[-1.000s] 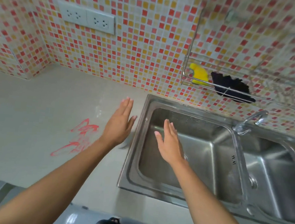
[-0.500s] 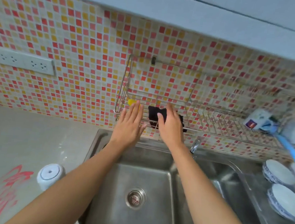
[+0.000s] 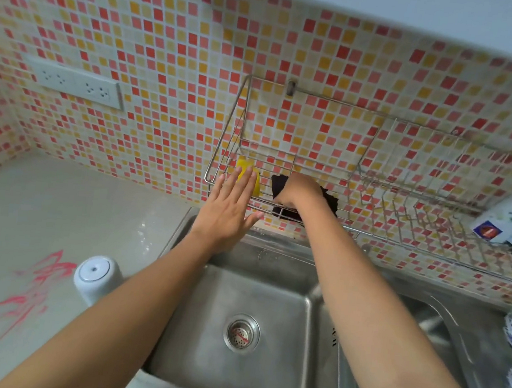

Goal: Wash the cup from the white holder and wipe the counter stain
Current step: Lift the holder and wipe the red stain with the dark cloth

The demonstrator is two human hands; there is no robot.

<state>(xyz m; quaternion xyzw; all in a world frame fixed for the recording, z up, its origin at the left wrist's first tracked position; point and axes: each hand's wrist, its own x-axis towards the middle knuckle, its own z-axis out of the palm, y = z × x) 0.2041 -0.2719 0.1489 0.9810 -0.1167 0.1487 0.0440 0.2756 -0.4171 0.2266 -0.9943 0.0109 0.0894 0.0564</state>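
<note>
Wall: small red, orange and yellow tiles (image 3: pixel 170 40) go up behind the sink (image 3: pixel 197 362).
Rack: a wire rack (image 3: pixel 338 103) hangs on the tiles and runs long from left to right.
Right hand: the right hand (image 3: pixel 300 189) dips into the rack, right on the black cloth (image 3: pixel 330 200). Its fingers are hidden, so I cannot tell if it has grabbed the cloth yet.
Left hand: the left hand (image 3: pixel 230 210) is flat with straight fingers and holds nothing. Its fingertips are in front of the yellow sponge (image 3: pixel 257 186). I cannot tell if they touch it.
Cup: a white cup (image 3: pixel 95 277) sits upside down on the counter (image 3: pixel 40 201), just left of the sink.
Stain: the red stain (image 3: pixel 26 295) is on the counter, just left of the cup.
What matters next: the cloth is up by the wall and the stain is low and far to the left. I think the right hand must carry the cloth across the sink and past the cup. The left arm is the nearer one to the stain.
Watch out: the cup could get bumped.
</note>
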